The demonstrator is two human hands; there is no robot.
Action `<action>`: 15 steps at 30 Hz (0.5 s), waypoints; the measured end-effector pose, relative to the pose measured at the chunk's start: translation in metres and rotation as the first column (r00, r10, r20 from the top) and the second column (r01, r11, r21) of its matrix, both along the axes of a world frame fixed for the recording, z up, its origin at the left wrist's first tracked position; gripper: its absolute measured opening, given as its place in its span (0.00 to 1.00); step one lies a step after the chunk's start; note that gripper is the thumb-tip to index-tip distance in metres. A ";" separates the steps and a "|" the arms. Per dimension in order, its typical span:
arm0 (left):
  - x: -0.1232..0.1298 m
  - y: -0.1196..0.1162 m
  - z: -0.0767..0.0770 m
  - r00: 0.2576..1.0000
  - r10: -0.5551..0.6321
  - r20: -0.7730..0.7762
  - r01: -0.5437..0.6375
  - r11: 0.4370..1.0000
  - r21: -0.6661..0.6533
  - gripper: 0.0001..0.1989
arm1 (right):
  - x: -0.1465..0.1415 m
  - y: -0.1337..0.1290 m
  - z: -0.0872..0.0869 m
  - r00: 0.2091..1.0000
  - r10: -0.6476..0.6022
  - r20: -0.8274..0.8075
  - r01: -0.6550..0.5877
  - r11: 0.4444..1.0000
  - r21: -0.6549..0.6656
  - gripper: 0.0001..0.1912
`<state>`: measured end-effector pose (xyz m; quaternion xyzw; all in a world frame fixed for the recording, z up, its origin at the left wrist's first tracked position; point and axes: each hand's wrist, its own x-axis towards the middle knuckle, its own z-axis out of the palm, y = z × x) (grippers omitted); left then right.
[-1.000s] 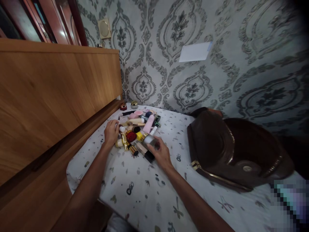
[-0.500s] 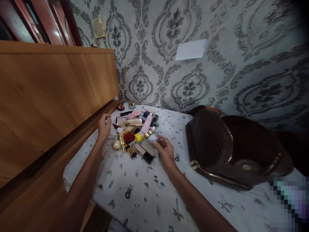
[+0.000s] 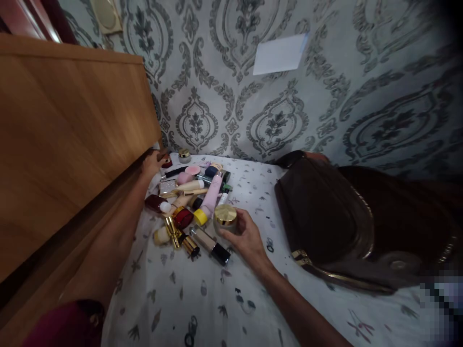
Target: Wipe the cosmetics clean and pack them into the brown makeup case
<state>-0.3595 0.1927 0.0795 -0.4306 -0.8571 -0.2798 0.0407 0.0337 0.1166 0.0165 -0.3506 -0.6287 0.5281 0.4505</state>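
Right hand (image 3: 243, 233) clamped on gold-lidded jar (image 3: 224, 218), lifting it off the bed (image 3: 231, 299); left hand (image 3: 152, 164) (grip unclear) reaches behind the pile; next needs a clear lift.

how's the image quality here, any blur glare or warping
Head view: dim, warm light; wide-angle warping bends the wooden headboard and wallpaper; dark vignette in the top right corner; a pixelated patch at lower right; a glint on the gold-lidded jar in the right hand; left hand slightly soft.

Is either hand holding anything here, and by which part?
The right hand grips the gold-lidded jar by its side. The left hand reaches toward the wooden headboard, apparently empty.
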 end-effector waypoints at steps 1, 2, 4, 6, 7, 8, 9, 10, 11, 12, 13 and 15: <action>-0.002 0.010 -0.001 1.000 -0.002 0.000 0.002 1.000 -0.023 0.24 | 0.000 -0.001 0.000 0.998 -0.015 0.062 0.012 0.999 0.050 0.27; -0.003 0.018 -0.003 1.000 -0.003 0.001 0.003 0.999 -0.047 0.27 | 0.000 -0.002 0.000 0.991 -0.028 0.130 0.016 0.995 0.096 0.26; -0.005 0.034 -0.007 1.000 -0.001 0.010 0.002 0.995 -0.105 0.30 | 0.001 -0.005 0.000 0.970 -0.041 0.239 0.005 0.989 0.151 0.24; -0.007 0.045 -0.010 1.000 0.016 0.023 -0.012 0.986 -0.164 0.31 | 0.003 -0.007 -0.002 0.956 -0.029 0.291 -0.020 0.986 0.163 0.26; -0.008 0.049 -0.012 0.999 0.029 0.030 -0.023 0.982 -0.188 0.32 | 0.003 -0.007 -0.004 0.952 -0.019 0.305 -0.033 0.985 0.167 0.26; -0.009 0.052 -0.013 0.998 0.042 0.036 -0.033 0.978 -0.204 0.31 | 0.004 -0.007 -0.005 0.950 -0.015 0.311 -0.041 0.984 0.173 0.27; -0.009 0.053 -0.014 0.998 0.051 0.042 -0.041 0.977 -0.212 0.31 | 0.004 -0.006 -0.007 0.950 -0.014 0.313 -0.045 0.982 0.181 0.28; -0.010 0.053 -0.014 0.997 0.054 0.047 -0.043 0.976 -0.211 0.30 | 0.004 -0.006 -0.007 0.951 -0.015 0.309 -0.045 0.981 0.187 0.28; -0.010 0.052 -0.014 0.997 0.054 0.052 -0.043 0.978 -0.207 0.28 | 0.004 -0.006 -0.005 0.954 -0.019 0.298 -0.039 0.981 0.189 0.29; -0.010 0.050 -0.014 0.997 0.052 0.055 -0.040 0.980 -0.197 0.27 | 0.004 -0.007 -0.002 0.959 -0.027 0.282 -0.028 0.982 0.188 0.29; -0.010 0.048 -0.013 0.997 0.051 0.058 -0.039 0.982 -0.184 0.26 | 0.006 -0.010 0.004 0.964 -0.036 0.263 -0.015 0.982 0.187 0.29; -0.009 0.041 -0.010 0.997 0.053 0.061 -0.043 0.988 -0.149 0.24 | 0.012 -0.021 0.020 0.974 -0.052 0.222 0.008 0.981 0.195 0.27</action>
